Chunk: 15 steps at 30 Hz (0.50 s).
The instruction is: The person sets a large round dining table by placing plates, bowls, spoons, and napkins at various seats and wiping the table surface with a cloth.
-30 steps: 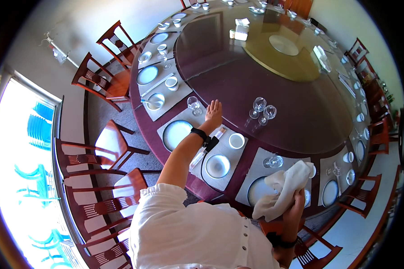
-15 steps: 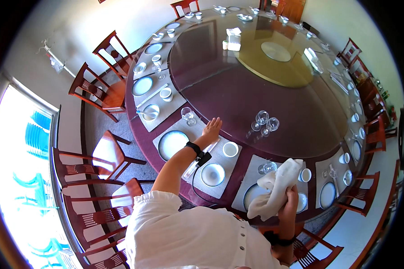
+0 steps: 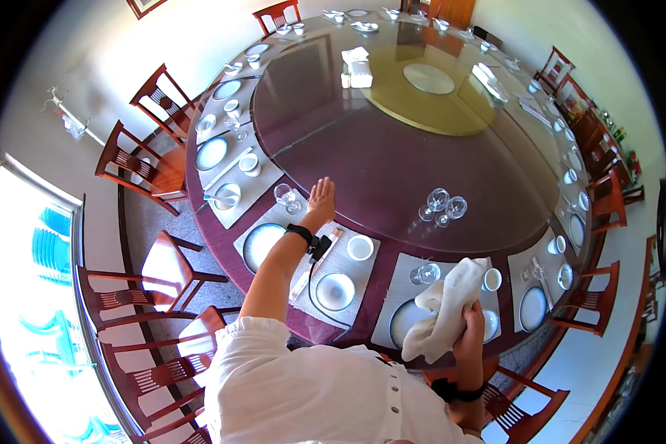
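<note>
My left hand (image 3: pixel 322 198) is stretched out flat, fingers up, and holds nothing. It is over the table near the edge of the large dark glass top, just right of a small stemmed glass (image 3: pixel 287 198). Below my left forearm lie a blue-rimmed plate (image 3: pixel 265 244), chopsticks in a paper sleeve (image 3: pixel 328 245), a white cup (image 3: pixel 360 247) and a small bowl (image 3: pixel 334 291) on a woven placemat (image 3: pixel 362 275). My right hand (image 3: pixel 468 333) grips a bunched white cloth (image 3: pixel 448 311), which partly covers another plate (image 3: pixel 407 320) at the near right setting.
Three stemmed glasses (image 3: pixel 442 207) stand together on the dark glass top (image 3: pixel 362 170). Beyond are a napkin holder (image 3: pixel 358 72) and a folded white cloth (image 3: pixel 490 81). More settings follow the table's rim. Wooden chairs (image 3: pixel 166 266) stand around it, close on my left.
My left hand has moved farther out across the table, level with the small glass. The view has shifted slightly. My right hand still holds the cloth at nearly the same place.
</note>
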Motion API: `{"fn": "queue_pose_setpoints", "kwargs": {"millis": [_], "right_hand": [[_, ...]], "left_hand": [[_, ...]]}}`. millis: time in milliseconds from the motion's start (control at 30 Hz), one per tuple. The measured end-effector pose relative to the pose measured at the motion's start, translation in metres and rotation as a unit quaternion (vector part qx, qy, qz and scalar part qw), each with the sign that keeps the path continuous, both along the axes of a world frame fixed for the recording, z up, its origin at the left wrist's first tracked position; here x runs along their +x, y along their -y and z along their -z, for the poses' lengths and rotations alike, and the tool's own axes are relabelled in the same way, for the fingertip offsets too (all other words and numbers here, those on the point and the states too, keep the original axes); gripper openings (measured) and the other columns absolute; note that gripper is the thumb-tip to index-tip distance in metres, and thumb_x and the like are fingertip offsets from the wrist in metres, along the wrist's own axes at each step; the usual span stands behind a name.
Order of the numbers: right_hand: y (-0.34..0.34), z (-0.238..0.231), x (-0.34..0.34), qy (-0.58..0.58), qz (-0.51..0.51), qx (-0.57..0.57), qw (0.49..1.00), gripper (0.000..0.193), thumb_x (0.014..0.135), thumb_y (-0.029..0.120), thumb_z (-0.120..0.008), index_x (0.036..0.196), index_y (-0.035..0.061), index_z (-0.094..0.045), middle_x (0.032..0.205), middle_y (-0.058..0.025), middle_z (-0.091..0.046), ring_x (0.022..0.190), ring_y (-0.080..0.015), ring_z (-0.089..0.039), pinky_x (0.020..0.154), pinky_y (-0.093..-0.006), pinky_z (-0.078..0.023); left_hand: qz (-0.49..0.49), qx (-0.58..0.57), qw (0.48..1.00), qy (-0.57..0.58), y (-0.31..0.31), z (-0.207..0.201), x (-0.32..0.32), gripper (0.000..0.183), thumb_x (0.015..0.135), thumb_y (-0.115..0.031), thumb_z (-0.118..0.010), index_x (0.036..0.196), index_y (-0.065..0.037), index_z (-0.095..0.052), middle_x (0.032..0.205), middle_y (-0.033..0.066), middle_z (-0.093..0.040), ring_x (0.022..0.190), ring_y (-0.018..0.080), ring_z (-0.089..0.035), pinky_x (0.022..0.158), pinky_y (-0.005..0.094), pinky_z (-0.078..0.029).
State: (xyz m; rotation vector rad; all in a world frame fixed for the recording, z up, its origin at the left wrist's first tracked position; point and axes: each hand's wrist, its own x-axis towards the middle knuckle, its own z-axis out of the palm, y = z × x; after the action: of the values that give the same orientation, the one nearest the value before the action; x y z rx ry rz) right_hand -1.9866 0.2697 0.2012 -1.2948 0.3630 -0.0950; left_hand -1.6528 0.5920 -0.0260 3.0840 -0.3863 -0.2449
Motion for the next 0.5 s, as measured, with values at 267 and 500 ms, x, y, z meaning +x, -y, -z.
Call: {"fn": "queue_pose_setpoints", "kwargs": {"millis": [267,500], "right_hand": [[0.012,0.008,-0.007,-0.009,-0.005,0.028,1.0,0.04,0.097,0.017,-0.037,0.129,-0.0014,-0.05,0.118,-0.0121,-0.058,0.104,-0.02,-0.058,0.089,-0.0314,-0.048],[0.008,0.006,-0.007,-0.02,-0.02,0.079,0.996,0.039,0.095,0.015,-0.04,0.13,0.0008,-0.05,0.115,-0.0103,-0.059,0.1,-0.0164,-0.059,0.084,-0.0299,-0.05]], "left_hand": [[0.075,-0.003,0.994,-0.082,0.031,0.001,-0.03,0.086,0.082,-0.006,-0.057,0.153,0.0,-0.009,0.161,0.0186,-0.004,0.15,0.0325,-0.005,0.121,0.0407,-0.01],[0.202,-0.033,0.967,-0.149,0.032,-0.005,-0.034,0.082,0.079,0.002,-0.054,0.152,-0.003,-0.018,0.161,0.0157,-0.01,0.15,0.0302,-0.009,0.121,0.0399,-0.013]]}}
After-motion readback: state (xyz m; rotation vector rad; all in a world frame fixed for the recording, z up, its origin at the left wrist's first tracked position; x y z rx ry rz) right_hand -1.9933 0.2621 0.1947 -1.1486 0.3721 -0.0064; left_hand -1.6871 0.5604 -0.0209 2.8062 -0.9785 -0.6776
